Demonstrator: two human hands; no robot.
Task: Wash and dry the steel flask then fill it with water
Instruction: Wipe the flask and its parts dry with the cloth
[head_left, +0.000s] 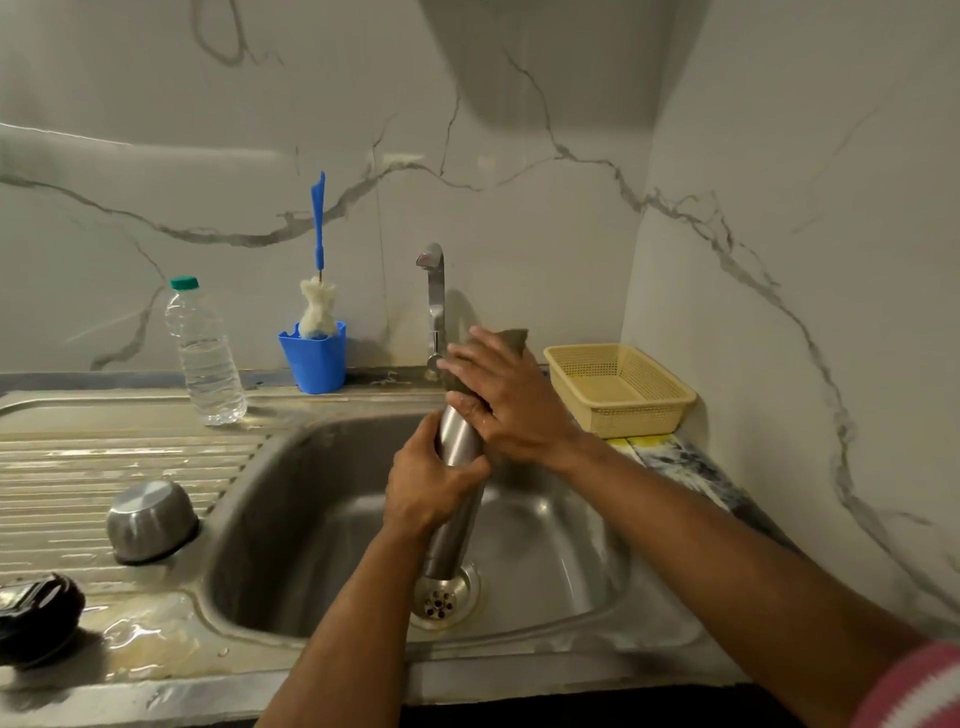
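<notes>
The steel flask (457, 499) is held tilted over the sink basin (291, 509), its base low near the drain (441, 597). My left hand (428, 483) grips the flask around its middle. My right hand (506, 400) wraps a dark grey-green cloth (506, 338) around the flask's upper end, just in front of the tap (435, 296). The cloth and my hand hide the flask's top. No water is seen running from the tap.
A clear plastic water bottle (205, 353) with a green cap stands left of the sink. A blue cup (314, 358) holds a bottle brush (318, 291). An upturned steel bowl (150, 519) and a black object (36, 613) lie on the wet drainboard. A yellow basket (618, 389) sits right.
</notes>
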